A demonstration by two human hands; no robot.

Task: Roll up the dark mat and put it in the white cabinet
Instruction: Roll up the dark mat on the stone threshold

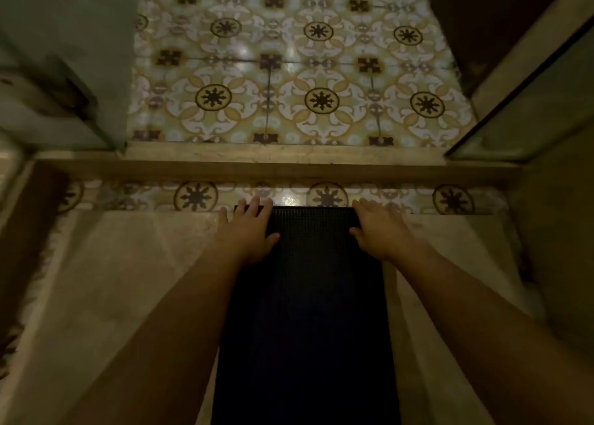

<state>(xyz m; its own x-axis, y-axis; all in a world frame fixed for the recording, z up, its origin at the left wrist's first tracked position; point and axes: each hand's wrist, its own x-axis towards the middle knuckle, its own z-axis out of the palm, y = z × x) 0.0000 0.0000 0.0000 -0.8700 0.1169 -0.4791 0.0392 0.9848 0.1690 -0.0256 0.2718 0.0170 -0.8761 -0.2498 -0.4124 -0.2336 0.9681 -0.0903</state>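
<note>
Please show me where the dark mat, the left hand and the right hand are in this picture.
dark mat (308, 296): head view, on the flat middle of its textured surface.
left hand (249, 231): head view, on the back of the hand, at the mat's far left corner.
right hand (381, 231): head view, on the back of the hand, at the far right corner.

Both hands (313, 231) flat on dark mat (308, 312), seemingly unrolled

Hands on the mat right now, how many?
2. The left hand rests on the far left corner of the dark mat; the right hand on the far right corner.
</note>
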